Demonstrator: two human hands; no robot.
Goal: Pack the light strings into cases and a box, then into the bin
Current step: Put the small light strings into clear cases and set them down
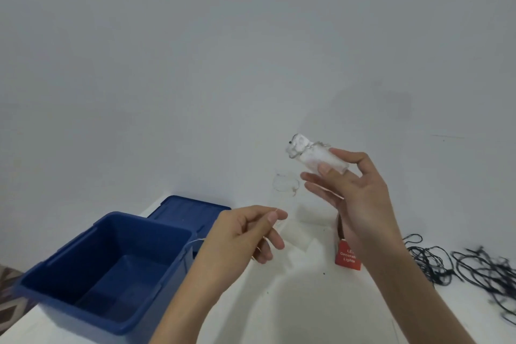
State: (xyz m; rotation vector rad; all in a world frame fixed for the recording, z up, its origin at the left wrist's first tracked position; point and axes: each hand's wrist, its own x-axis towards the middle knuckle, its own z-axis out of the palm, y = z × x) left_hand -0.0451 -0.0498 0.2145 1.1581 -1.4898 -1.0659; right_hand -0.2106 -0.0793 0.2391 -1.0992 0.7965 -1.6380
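Observation:
My right hand (351,193) holds up a small clear case (321,158) between thumb and fingers, with a white battery pack and thin wire light string sticking out of its top. A loop of the fine wire (286,184) hangs below the case. My left hand (245,232) pinches the thin wire between thumb and forefinger, just right of the open blue bin (55,285). The bin's blue lid (190,211) lies behind it. A red light-string box (346,255) stands on the white table, partly hidden by my right wrist.
Tangled dark green light strings (458,265) lie on the table at the right. A clear plastic piece (298,234) lies near the table's back edge. A plain wall rises behind. Patterned floor (8,288) shows at the lower left.

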